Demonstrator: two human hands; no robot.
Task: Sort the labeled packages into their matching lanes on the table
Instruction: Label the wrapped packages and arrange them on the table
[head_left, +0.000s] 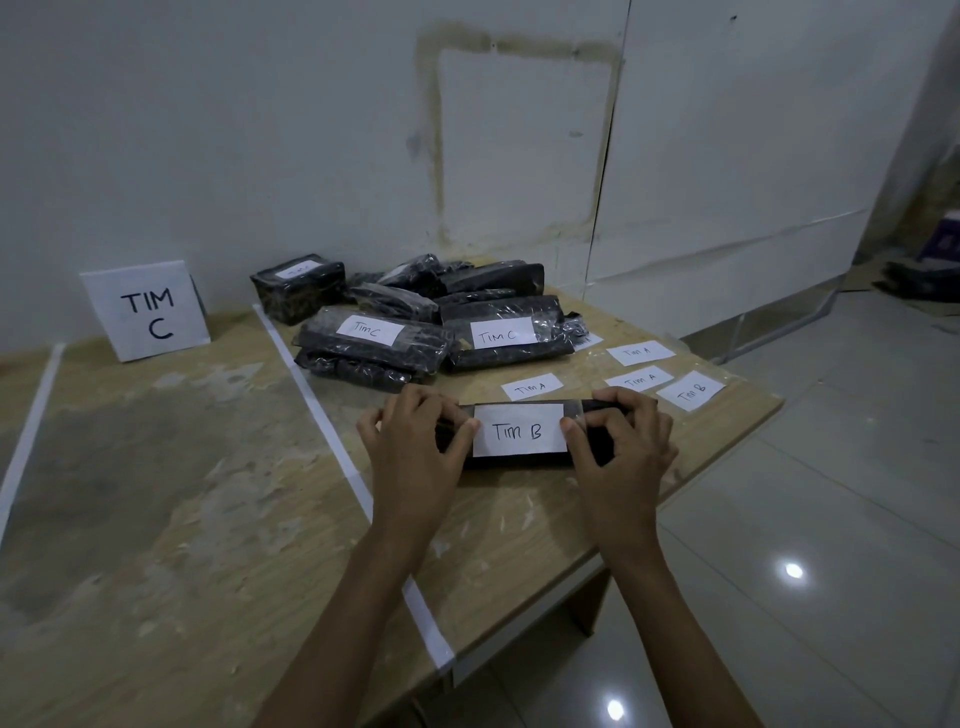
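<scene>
A black wrapped package with a white "Tim B" label (518, 431) lies on the wooden table (182, 519), right of a white tape line (322, 415). My left hand (415, 447) holds its left end, thumb at the label's edge. My right hand (621, 447) holds its right end, thumb on the label's other edge. Behind it lies a pile of black packages, two marked "Tim C" (369, 332) (501, 335), and another labeled one (298, 283) at the back.
A standing "TIM C" sign (148, 312) marks the lane between the two tape lines (31, 431). Loose paper labels "Tim A" (532, 387) (640, 352) (640, 379) and "Tim B" (692, 391) lie near the table's right edge. Tiled floor lies to the right.
</scene>
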